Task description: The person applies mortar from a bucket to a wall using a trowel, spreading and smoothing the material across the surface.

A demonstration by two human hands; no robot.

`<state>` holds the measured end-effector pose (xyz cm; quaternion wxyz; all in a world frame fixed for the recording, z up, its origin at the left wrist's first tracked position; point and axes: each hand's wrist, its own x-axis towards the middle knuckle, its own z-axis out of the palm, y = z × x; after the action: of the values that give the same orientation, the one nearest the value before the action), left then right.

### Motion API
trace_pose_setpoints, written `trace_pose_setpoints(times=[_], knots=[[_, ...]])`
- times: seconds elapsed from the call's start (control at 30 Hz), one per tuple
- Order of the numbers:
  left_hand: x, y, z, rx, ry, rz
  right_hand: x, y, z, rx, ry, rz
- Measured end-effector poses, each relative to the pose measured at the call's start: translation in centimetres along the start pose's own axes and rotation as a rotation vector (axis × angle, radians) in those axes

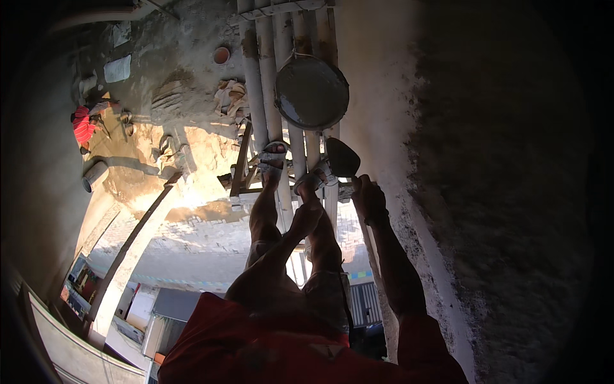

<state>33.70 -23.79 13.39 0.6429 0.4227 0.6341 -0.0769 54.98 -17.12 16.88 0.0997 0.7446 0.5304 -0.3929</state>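
My right hand (369, 195) is closed round the handle of a trowel (342, 158). Its dark, broad blade points away from me, just right of my sandalled feet. My left hand (307, 218) lies over my right leg, near the knee; it is in shadow and its fingers do not show clearly. Beyond my feet a round, dark pan (311, 93) sits on the poles, filled with wet grey mortar that reaches close to its rim. The blade and the pan are apart.
I stand on a scaffold of long poles (265, 70), high above the ground. A rough plastered wall (511, 192) rises close on my right. Below left, a person in a red striped top (84, 127) bends near a cylindrical container (95, 176). A reddish bucket (221, 55) stands farther off.
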Motion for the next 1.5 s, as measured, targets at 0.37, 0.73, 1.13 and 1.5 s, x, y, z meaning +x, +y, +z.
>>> trace_pose_setpoints(times=[0.37, 0.73, 1.13, 1.5], knots=[[2.3, -1.7, 1.6, -0.266, 0.037, -0.050, 13.8, -4.9, -1.3, -0.227, -0.179, 0.026], [3.2, 1.7, -0.7, -0.386, 0.016, 0.052, 24.0, -4.7, 9.6, 0.009, 0.178, -0.052], [2.8, 1.1, -1.8, -0.433, -0.011, -0.013, 19.2, -5.0, 10.8, 0.086, 0.308, -0.125], [4.9, -1.9, -2.0, -0.514, -0.042, 0.101, 6.8, -5.5, -0.4, 0.373, 0.274, -0.180]])
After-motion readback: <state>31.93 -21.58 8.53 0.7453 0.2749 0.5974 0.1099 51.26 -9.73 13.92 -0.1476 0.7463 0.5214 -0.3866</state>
